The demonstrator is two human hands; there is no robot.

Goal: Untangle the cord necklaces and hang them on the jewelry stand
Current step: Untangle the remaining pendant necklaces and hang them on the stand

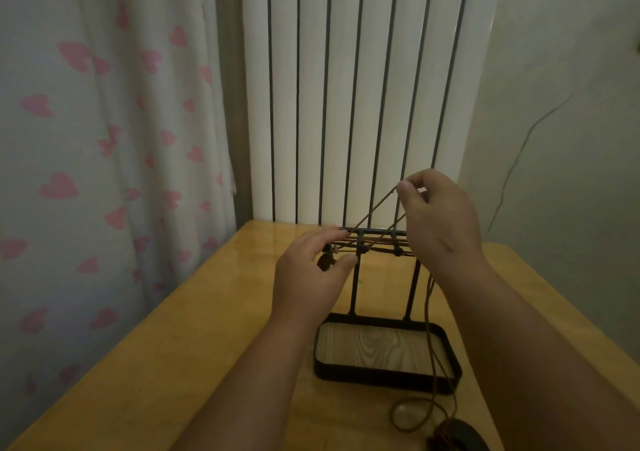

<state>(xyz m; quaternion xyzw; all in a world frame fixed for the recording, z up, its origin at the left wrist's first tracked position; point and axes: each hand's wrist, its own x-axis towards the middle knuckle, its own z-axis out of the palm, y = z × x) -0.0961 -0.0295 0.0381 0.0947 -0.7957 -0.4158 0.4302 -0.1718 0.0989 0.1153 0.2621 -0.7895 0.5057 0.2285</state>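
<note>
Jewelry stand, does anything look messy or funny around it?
Yes. One brown cord trails down over the tray rim onto the table, looping beside a dark pendant near the table's edge, instead of hanging. Cords on the top bar crisscross.

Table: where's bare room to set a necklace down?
Bare table left of the tray, toward the curtain. Tray floor mostly free; cord crosses its right side. Crowded: front right, cord loops and dark pendant; top bar, left hand and right hand.
</note>
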